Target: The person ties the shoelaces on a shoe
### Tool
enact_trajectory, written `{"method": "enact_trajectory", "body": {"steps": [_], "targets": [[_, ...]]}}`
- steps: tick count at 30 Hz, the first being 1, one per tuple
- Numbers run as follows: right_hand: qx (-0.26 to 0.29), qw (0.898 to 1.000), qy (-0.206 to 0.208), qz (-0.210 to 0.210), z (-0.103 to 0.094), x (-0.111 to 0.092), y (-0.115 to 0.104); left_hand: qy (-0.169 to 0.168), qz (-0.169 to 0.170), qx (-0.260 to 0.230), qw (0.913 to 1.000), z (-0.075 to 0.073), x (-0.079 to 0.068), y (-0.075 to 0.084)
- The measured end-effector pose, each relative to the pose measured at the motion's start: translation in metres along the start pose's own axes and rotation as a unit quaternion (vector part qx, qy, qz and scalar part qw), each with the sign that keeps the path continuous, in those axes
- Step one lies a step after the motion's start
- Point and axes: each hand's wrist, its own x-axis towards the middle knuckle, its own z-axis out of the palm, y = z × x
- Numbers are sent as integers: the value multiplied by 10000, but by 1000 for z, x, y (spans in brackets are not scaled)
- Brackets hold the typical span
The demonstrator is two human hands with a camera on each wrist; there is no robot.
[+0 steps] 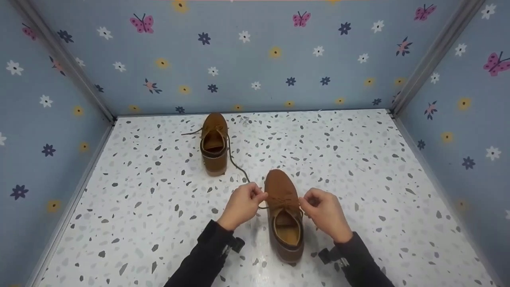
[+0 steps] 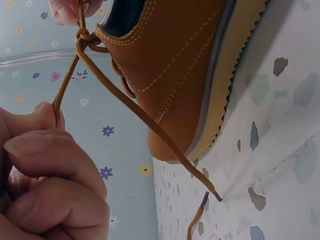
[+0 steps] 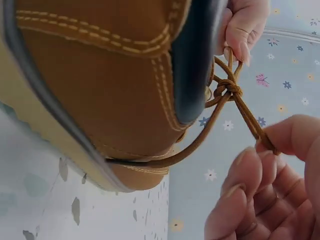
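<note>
A brown lace-up shoe [image 1: 279,181] stands upright on the floor, toe pointing away from me. My left hand [image 1: 244,202] is at its left side, my right hand [image 1: 324,211] at its right. Between them the shoelace [image 3: 192,147] is tied in a knot [image 3: 229,90] over the shoe's opening. In the left wrist view, my left thumb and finger [image 2: 47,117] pinch one bow loop, pulled out from the knot. My right thumb and forefinger pinch the opposite loop [image 3: 250,117], stretched taut. A free lace end hangs down along the shoe's side.
A matching brown shoe [image 1: 215,161] stands farther off to the left, its laces untied. One of its laces [image 1: 238,165] trails across the speckled floor [image 1: 159,223] toward my left hand. Blue flower-patterned panels [image 1: 255,59] enclose the floor at the back and sides.
</note>
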Motion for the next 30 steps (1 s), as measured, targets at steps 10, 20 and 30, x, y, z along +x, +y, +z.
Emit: {"method": "enact_trajectory", "body": {"steps": [10,20,30], "targets": [[92,9975,-219,664,2,-8,15,-79,-34,-256,9996,1,-5,-11],[-230,9930,-1156,108,-7,-5,10,-613,-172,-245,9977,-4,4,-2],[-622,9934,-899,-339,-6,0,6,-888,18,443,9951,-11,9,0]]}}
